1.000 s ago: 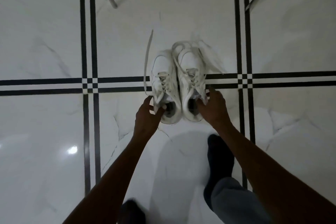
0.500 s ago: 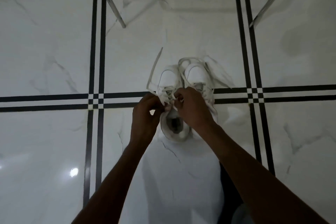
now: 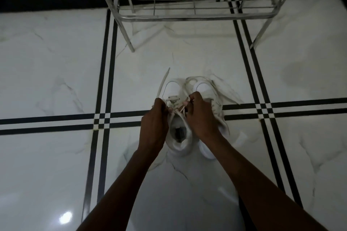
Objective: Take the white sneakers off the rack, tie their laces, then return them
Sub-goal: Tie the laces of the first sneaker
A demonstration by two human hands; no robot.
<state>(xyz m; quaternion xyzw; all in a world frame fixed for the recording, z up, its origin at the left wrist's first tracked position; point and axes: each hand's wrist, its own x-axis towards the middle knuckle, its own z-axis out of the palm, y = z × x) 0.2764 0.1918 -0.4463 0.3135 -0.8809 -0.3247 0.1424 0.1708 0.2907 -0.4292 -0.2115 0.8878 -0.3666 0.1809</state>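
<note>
Two white sneakers stand side by side on the marble floor, toes pointing away from me. Over the left sneaker (image 3: 173, 88) both my hands pinch its laces (image 3: 178, 108) above the tongue. My left hand (image 3: 155, 124) grips a lace end on the left side. My right hand (image 3: 201, 116) grips the other lace end and covers much of the right sneaker (image 3: 203, 87). A loose lace strand (image 3: 163, 82) trails off toward the upper left. The metal shoe rack (image 3: 195, 17) stands just beyond the sneakers.
The floor is glossy white marble with black double stripes (image 3: 56, 122) crossing under the shoes. The rack's slanted legs (image 3: 127, 35) reach the floor left and right of the sneakers. A black skirting band (image 3: 47, 0) runs along the wall behind the rack.
My hands moved from the sneakers' heels up onto the left sneaker's laces and took hold of them. The view tilted up, so more of the rack shows.
</note>
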